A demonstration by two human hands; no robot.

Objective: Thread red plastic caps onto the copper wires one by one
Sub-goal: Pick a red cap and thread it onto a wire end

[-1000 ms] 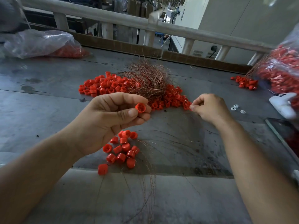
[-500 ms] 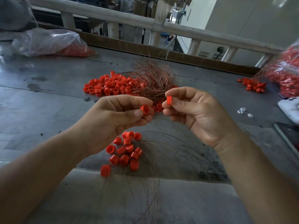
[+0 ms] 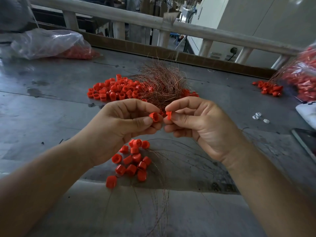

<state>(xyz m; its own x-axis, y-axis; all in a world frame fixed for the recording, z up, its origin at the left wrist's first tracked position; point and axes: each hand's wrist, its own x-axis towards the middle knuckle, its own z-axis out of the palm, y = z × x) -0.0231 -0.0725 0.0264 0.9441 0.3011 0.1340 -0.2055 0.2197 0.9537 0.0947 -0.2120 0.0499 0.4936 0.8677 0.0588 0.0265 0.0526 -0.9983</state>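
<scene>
The left hand (image 3: pixel 123 132) pinches a cap (image 3: pixel 153 116), the right hand (image 3: pixel 203 129) a second cap (image 3: pixel 169 115); the wire, indiscernible here, may miss the bore.

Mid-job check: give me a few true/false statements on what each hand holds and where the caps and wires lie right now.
1. The left hand pinches a red cap. True.
2. The right hand is empty. False: it pinches a second cap.
3. The copper wire tangle lies beyond both hands. True.
4. The near cluster of caps sits in a tray. False: it lies on the bare table.
</scene>
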